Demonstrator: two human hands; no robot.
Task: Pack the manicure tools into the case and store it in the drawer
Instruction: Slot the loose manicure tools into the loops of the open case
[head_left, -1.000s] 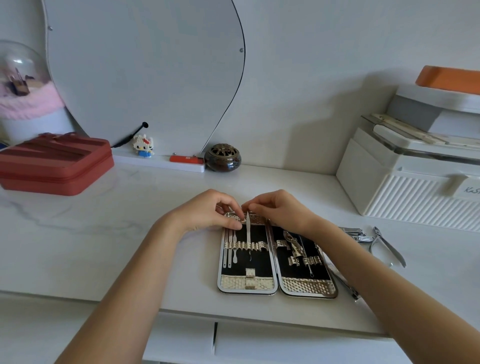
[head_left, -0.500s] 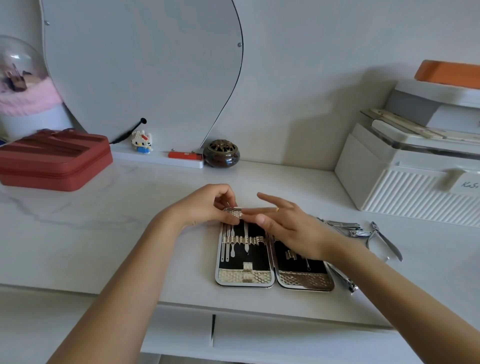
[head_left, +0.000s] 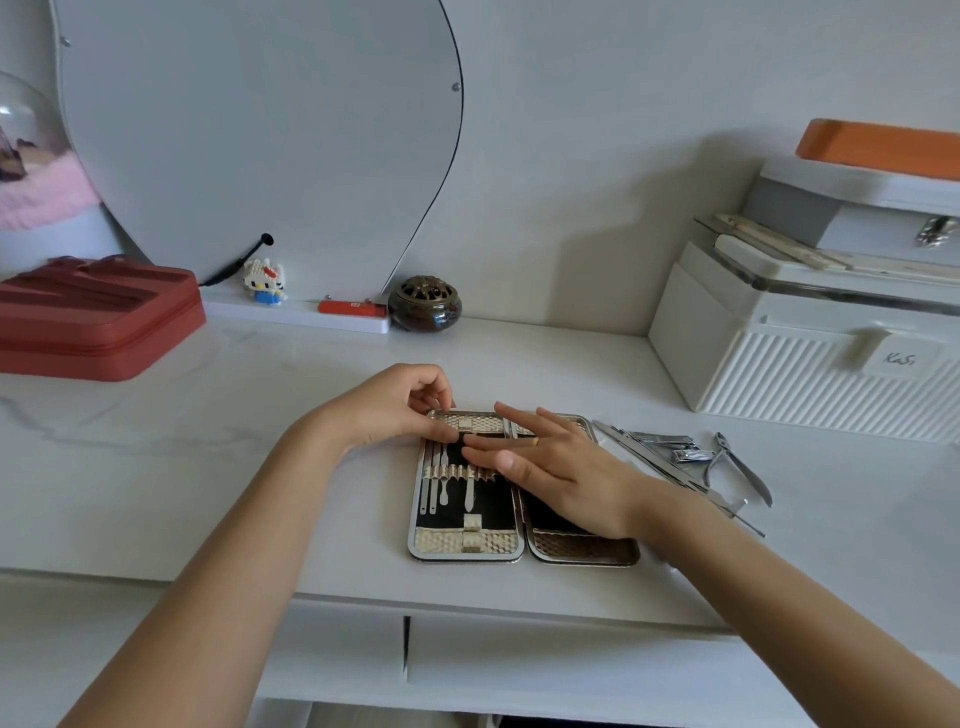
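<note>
An open manicure case (head_left: 467, 540), black-lined with silver-gold textured trim, lies flat on a white marble-look counter (head_left: 208, 467), near its front edge. Several slim steel tools (head_left: 444, 475) already sit side by side in the elastic loops of the case's left half.

The person's left hand (head_left: 395, 410) rests at the top left corner of the case, its fingers curled and its grip pinched at the upper trim, seemingly steadying the case or a tool tip there; exactly what it pinches is too small to tell. The right hand (head_left: 561, 473) lies across the middle of the case, released and flat, fingers straight, fingertips (head_left: 475, 440) pressing near the tops of the seated tools. It covers most of the right half.

Just right of the case lies a loose cluster of steel tools still unpacked: a long nail file (head_left: 670, 470), nail clippers (head_left: 680, 449) and cuticle nippers (head_left: 740, 465).

Below the case, under the counter's edge, white drawer fronts (head_left: 545, 670) are closed.

The step in hand appears to be seating a tool into its loop; packing looks roughly half done. The next move likely calls for the right hand to reach to the cluster right of the case, pick one tool, and slide it into a free loop without dislodging its neighbours.
</note>
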